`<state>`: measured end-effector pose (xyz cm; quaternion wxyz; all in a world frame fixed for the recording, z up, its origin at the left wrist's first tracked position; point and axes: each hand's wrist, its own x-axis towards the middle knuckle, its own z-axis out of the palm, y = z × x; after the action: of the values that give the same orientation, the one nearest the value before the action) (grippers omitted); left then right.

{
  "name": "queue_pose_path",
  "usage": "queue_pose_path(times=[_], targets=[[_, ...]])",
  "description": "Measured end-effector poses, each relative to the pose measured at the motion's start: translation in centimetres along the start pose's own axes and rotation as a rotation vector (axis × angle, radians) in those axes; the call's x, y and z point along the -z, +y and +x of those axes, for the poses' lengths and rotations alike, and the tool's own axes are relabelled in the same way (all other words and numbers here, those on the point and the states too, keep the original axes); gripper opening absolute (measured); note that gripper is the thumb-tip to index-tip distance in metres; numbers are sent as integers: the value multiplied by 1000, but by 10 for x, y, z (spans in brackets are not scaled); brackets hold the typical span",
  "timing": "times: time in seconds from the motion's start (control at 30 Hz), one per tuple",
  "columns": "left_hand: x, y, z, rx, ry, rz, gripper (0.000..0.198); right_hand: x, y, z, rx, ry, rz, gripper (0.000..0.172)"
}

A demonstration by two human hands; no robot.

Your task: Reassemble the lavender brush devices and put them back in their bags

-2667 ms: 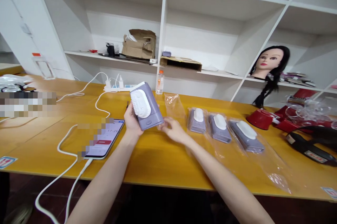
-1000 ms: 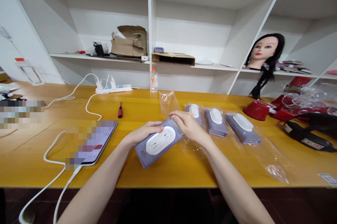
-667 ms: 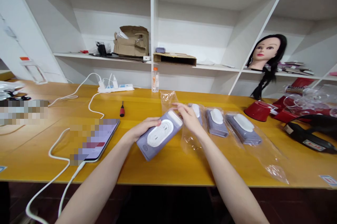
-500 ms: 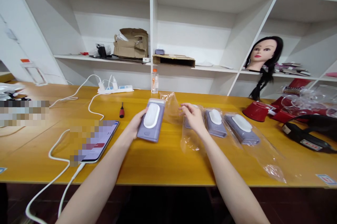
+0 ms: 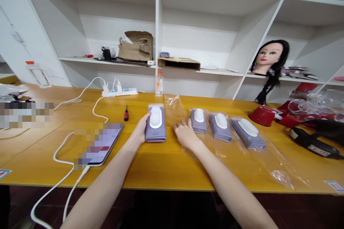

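Observation:
My left hand [image 5: 141, 127] grips the left side of a purple-grey device [image 5: 156, 134] with a white oval part on its face. Right of it, my right hand [image 5: 185, 133] rests low over the orange-brown table [image 5: 166, 171], fingers bent and thumb raised apart, at the edge of clear plastic film [image 5: 174, 109]. Whether its fingers hold any film is too small to tell. Beside that hand lies a second, similar device [image 5: 199, 125] in a clear bag. Two more bagged devices, a middle one [image 5: 221, 133] and a right one [image 5: 249, 139], lie further right.
A phone [image 5: 103, 146] with a white cable lies at the left, near a red-black screwdriver [image 5: 126, 114]. Behind stand a power strip [image 5: 125, 91] and a small bottle [image 5: 159, 85]. Red items [image 5: 262, 115] and a black strap [image 5: 314, 143] lie at the right, below a mannequin head [image 5: 270, 57].
The device in my left hand has turned more upright. My right hand has moved down and left, off the nearest bagged device, uncovering it. The view has shifted slightly.

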<state>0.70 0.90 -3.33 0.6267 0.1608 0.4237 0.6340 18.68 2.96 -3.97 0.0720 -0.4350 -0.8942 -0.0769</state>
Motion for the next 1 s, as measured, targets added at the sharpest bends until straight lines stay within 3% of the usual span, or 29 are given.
queue_pose_path(times=[0.3, 0.6, 0.83, 1.0], targets=[[0, -1, 1, -31, 15, 19, 27, 3, -15, -4, 181, -75, 71, 37], [0, 6, -5, -50, 37, 37, 26, 15, -2, -2, 27, 54, 76, 25], [-2, 5, -7, -60, 22, 41, 24, 4, -3, 0, 3, 17, 105, 31], [-1, 6, -7, -131, 0, -14, 23, -1, -6, -5, 40, -50, 147, 23]])
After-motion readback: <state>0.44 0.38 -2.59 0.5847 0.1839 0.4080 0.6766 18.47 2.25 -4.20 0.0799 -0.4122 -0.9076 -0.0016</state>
